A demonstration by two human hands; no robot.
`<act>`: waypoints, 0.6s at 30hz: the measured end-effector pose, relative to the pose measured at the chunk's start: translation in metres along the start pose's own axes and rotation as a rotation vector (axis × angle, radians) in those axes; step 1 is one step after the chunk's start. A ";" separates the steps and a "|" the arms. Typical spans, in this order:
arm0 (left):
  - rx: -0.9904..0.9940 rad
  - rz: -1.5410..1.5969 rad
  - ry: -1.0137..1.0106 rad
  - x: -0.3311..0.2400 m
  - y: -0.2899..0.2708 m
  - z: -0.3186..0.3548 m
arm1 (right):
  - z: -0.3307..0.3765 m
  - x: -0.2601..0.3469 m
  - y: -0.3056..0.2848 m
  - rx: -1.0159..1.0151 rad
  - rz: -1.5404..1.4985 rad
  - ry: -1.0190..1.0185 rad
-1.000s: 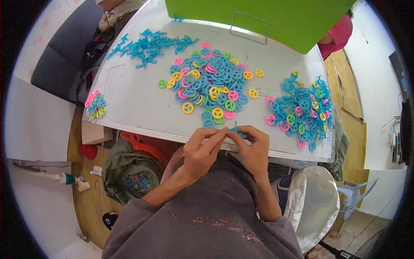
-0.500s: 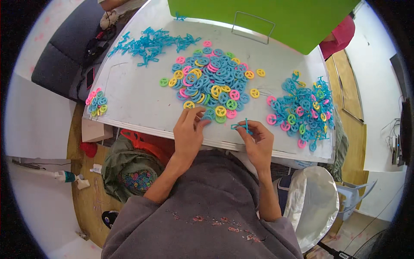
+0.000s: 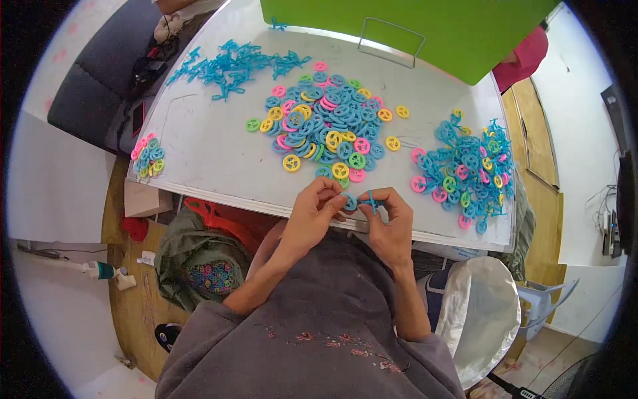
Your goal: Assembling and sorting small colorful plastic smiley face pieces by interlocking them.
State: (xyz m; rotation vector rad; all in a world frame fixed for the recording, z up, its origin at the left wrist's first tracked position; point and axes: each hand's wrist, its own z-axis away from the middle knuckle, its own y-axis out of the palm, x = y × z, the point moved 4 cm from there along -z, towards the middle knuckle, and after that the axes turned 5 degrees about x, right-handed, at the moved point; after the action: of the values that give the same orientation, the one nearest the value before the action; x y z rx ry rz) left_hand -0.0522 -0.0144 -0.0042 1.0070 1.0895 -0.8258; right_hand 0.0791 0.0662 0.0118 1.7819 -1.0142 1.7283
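Note:
My left hand [image 3: 315, 211] pinches a small blue plastic wheel [image 3: 349, 202] over the table's near edge. Facing it, my right hand [image 3: 389, 225] grips a blue plastic fork-shaped piece [image 3: 371, 202] between thumb and fingers. The wheel and the piece meet or nearly meet; whether they are joined I cannot tell. Just beyond my hands spreads a heap of loose wheels [image 3: 325, 120] in blue, yellow, pink and green. To the right lies a pile of blue pieces with coloured wheels on or among them [image 3: 465, 169]. Blue pieces without wheels [image 3: 236, 66] are heaped at the far left.
A green board [image 3: 412, 33] rises at the table's [image 3: 212, 159] far side, with a thin wire frame [image 3: 392, 43] before it. A small wheel cluster [image 3: 149, 157] sits at the left edge. Below are a dark sack of wheels [image 3: 183, 256] and a whitish bag [image 3: 488, 319].
My left hand has taken a blue wheel from the heap's near edge and moved right and nearer to me. My right hand has shifted slightly left with the blue piece.

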 end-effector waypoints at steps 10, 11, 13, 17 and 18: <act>-0.088 -0.012 0.022 0.004 0.001 0.003 | 0.001 0.002 0.001 0.052 0.040 -0.030; -0.088 -0.011 0.022 0.005 0.001 0.003 | 0.002 0.001 0.002 0.061 0.029 -0.013; -0.114 -0.023 0.062 0.005 0.001 0.003 | 0.003 0.001 0.005 0.072 0.018 0.005; -0.111 -0.063 0.024 0.006 -0.002 -0.001 | 0.004 -0.003 0.006 0.042 -0.008 0.079; -0.100 0.004 -0.020 0.006 -0.003 -0.003 | 0.004 -0.005 0.005 0.033 -0.035 0.095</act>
State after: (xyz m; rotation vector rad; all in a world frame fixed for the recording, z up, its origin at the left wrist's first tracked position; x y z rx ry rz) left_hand -0.0545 -0.0125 -0.0108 0.9154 1.1004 -0.7692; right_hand 0.0780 0.0605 0.0059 1.7094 -0.9152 1.8001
